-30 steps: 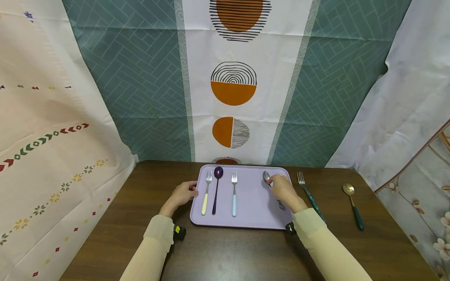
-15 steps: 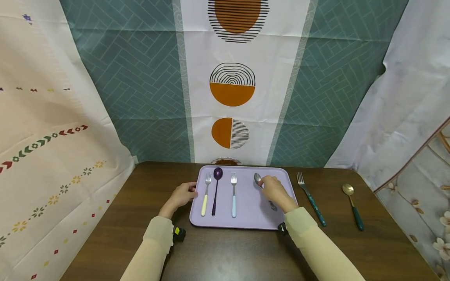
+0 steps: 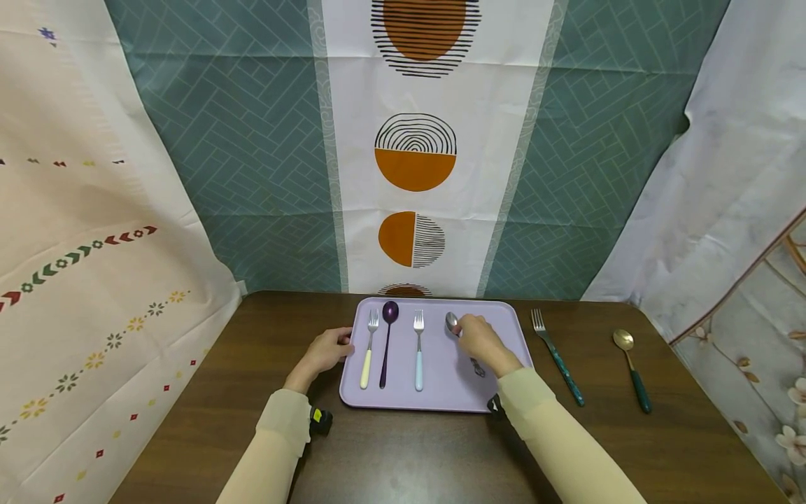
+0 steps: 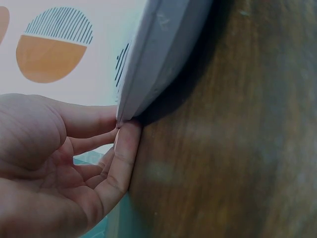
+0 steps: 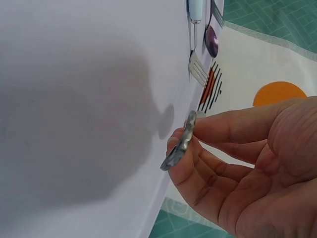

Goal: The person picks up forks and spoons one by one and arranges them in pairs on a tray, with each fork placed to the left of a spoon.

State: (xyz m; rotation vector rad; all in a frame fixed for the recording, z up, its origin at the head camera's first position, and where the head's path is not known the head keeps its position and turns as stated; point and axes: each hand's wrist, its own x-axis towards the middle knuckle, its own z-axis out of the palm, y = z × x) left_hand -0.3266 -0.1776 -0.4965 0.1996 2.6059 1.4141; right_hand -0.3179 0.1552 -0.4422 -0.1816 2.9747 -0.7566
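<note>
My right hand (image 3: 480, 337) pinches a silver spoon (image 3: 451, 321) between thumb and fingers, over the right half of the lilac tray (image 3: 384, 399). In the right wrist view the spoon's patterned handle (image 5: 179, 148) points toward the camera, and the tray surface carries the hand's shadow. At the tray's left edge my left hand (image 3: 326, 350) pinches the rim, thumb above and a finger beneath, as the left wrist view shows. On the tray lie a yellow-handled fork (image 3: 369, 348), a dark purple spoon (image 3: 390, 313) and a fork with a light blue handle (image 3: 419, 357), side by side.
Right of the tray, a fork with a dark green handle (image 3: 557, 357) lies on the brown wooden table (image 3: 390, 462). Farther right is a gold spoon with a green handle (image 3: 632, 367). A patterned cloth (image 3: 415, 238) hangs behind the table.
My right hand has moved left over the tray with the silver spoon, toward the blue-handled fork. The left hand keeps its hold on the tray's rim.
</note>
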